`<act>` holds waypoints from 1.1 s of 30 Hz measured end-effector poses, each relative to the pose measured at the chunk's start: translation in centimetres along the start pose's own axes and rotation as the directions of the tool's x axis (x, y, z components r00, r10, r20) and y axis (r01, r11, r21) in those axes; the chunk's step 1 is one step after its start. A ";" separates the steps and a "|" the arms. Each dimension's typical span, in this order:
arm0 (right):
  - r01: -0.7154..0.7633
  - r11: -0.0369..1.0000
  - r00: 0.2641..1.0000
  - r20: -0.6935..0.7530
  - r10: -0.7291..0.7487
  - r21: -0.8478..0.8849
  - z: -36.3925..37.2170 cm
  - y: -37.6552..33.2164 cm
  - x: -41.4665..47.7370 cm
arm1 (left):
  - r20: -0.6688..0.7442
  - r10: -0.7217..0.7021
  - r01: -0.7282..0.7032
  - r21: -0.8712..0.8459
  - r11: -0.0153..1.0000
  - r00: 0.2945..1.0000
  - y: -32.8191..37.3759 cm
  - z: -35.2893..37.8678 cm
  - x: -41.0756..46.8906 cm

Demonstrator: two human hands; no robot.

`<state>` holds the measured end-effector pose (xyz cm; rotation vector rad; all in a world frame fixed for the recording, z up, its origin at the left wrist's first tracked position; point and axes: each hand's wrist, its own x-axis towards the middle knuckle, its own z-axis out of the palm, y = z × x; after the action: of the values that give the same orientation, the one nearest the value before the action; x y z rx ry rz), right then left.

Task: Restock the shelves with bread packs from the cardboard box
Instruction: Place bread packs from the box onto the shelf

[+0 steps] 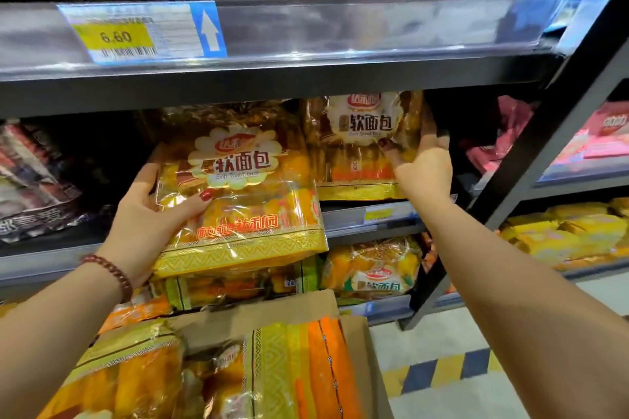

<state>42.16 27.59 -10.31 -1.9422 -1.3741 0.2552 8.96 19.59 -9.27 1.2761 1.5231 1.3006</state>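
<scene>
My left hand (149,214) grips the left edge of a yellow bread pack (245,201), held upright in front of the middle shelf (367,218). My right hand (422,163) holds the right side of a second bread pack (357,143), which stands on that shelf further back, under the upper shelf rail. Below, the open cardboard box (282,313) holds several more yellow and orange bread packs (299,371).
The upper shelf rail (306,34) carries a 6.60 price tag (115,36). A black diagonal upright (531,153) stands to the right. Dark packs (34,180) fill the left of the shelf, pink packs (510,133) the right. More bread (371,269) sits on the lower shelf.
</scene>
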 end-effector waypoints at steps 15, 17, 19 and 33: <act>0.437 0.714 0.900 0.266 -0.346 -0.547 1.5 -2.6 -2.1 | -0.028 -0.038 0.039 0.019 0.999 0.999 -0.2 0.6 -0.2; 0.421 0.722 0.906 0.287 -0.310 -0.549 1.9 -3.1 -1.6 | -0.004 -0.026 0.026 0.029 0.999 1.000 -0.4 0.6 0.0; 0.416 0.737 0.909 0.275 -0.315 -0.533 2.6 -3.8 -1.1 | 0.006 -0.041 0.041 0.011 0.999 0.999 -0.6 0.5 0.0; 0.459 0.747 0.888 0.239 -0.392 -0.481 -0.6 -1.5 -2.2 | 0.028 0.050 -0.050 -0.009 0.999 0.998 1.2 1.6 -2.5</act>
<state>40.48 25.60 -9.44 -1.9709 -2.0991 -0.2639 11.33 17.51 -8.60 1.3294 1.4730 1.3145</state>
